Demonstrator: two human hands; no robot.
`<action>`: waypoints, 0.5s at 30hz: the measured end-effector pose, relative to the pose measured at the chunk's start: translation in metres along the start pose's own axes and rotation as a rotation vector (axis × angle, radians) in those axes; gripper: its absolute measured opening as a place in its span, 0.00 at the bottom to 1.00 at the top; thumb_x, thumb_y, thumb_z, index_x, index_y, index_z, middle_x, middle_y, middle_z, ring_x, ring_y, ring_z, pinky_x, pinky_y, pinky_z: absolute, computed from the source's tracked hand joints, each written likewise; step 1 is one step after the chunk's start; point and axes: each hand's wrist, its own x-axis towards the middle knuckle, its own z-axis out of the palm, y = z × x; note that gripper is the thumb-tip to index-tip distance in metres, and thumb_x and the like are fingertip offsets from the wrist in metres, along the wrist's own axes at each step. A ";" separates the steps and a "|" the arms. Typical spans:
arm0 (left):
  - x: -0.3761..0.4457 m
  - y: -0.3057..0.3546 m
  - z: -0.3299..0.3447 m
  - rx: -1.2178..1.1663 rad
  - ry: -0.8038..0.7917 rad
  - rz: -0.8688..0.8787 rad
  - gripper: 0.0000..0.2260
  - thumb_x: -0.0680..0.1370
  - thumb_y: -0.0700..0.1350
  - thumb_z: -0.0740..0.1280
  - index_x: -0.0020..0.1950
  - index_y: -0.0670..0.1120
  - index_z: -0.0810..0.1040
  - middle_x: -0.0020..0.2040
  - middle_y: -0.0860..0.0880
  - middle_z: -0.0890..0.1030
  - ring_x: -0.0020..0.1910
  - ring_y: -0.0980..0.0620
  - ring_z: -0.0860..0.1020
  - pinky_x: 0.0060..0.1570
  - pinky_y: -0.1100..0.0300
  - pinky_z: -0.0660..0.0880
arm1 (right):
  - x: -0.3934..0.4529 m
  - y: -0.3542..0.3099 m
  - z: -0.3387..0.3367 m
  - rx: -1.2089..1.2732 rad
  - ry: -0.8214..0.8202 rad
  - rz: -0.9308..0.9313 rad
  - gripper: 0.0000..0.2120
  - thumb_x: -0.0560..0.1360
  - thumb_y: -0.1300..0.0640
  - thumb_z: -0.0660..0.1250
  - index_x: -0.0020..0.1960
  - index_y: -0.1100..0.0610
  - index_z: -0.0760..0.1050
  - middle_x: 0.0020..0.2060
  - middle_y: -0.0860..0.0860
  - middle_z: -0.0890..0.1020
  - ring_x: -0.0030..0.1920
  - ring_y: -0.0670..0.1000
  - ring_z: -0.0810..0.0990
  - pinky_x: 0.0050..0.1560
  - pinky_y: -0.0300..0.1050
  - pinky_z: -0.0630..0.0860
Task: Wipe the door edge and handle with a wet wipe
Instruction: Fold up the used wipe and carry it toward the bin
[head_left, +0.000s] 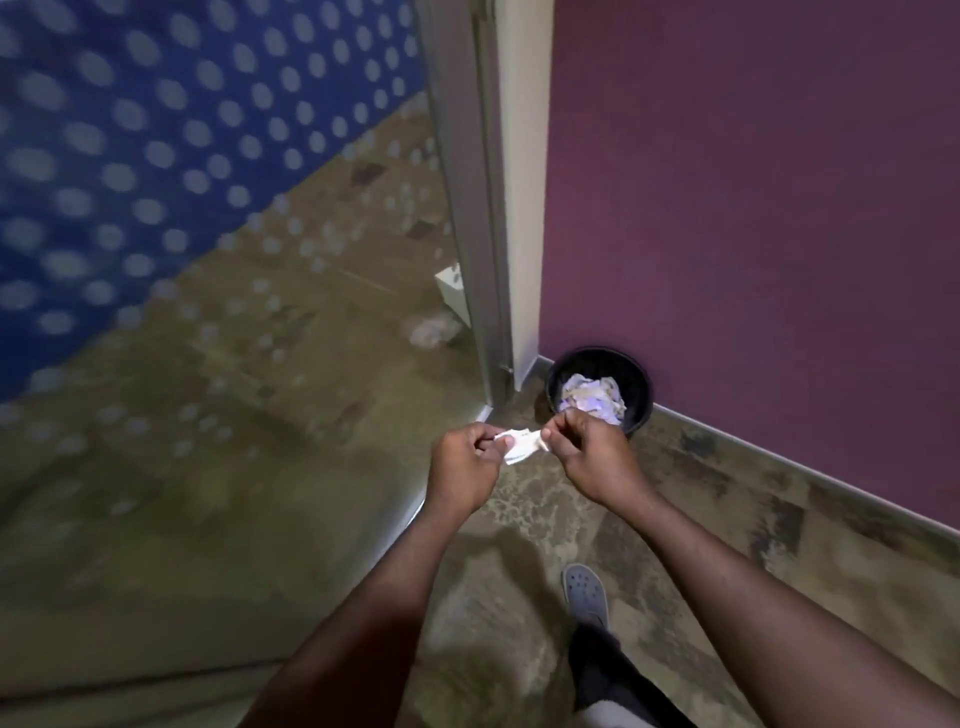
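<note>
A small white wipe (519, 445) is pinched between the left hand (470, 461) and right hand (587, 451), just below the door edge (480, 208) (running upright, slightly nearer the left hand); no handle is visible.

**An indoor corridor or room corner beside a doorway**

We see an interior with a matte plum-purple painted wall (753, 208) on the right, edged by a grey baseboard (779, 457). A mottled olive-brown carpeted floor (701, 519) runs beneath it. A pale cream door edge in a grey frame (488, 208) stands upright at centre. To the left, a glossy surface (156, 156) shows blue with pale dots. A small round black wastebasket (600, 389) holding crumpled paper sits against the wall. Whether this is an office or a home, we cannot tell.
</note>
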 end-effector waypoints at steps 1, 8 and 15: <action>0.014 0.004 0.013 -0.025 0.010 -0.027 0.05 0.78 0.42 0.74 0.43 0.49 0.83 0.32 0.54 0.80 0.29 0.60 0.74 0.37 0.62 0.71 | 0.013 0.011 -0.005 0.018 0.003 0.037 0.07 0.77 0.56 0.66 0.42 0.56 0.76 0.34 0.50 0.82 0.35 0.49 0.78 0.37 0.41 0.69; 0.118 0.008 0.108 0.017 0.019 -0.053 0.13 0.77 0.53 0.72 0.40 0.45 0.85 0.32 0.49 0.83 0.34 0.49 0.81 0.39 0.53 0.76 | 0.114 0.102 -0.031 0.188 0.057 0.271 0.03 0.73 0.58 0.70 0.41 0.53 0.77 0.32 0.49 0.80 0.34 0.51 0.78 0.40 0.50 0.76; 0.234 -0.023 0.208 0.158 -0.094 -0.082 0.06 0.80 0.43 0.72 0.51 0.42 0.86 0.46 0.40 0.86 0.48 0.41 0.83 0.50 0.49 0.79 | 0.215 0.206 -0.024 0.010 0.112 0.330 0.05 0.72 0.62 0.70 0.46 0.53 0.80 0.43 0.49 0.84 0.42 0.49 0.81 0.40 0.32 0.70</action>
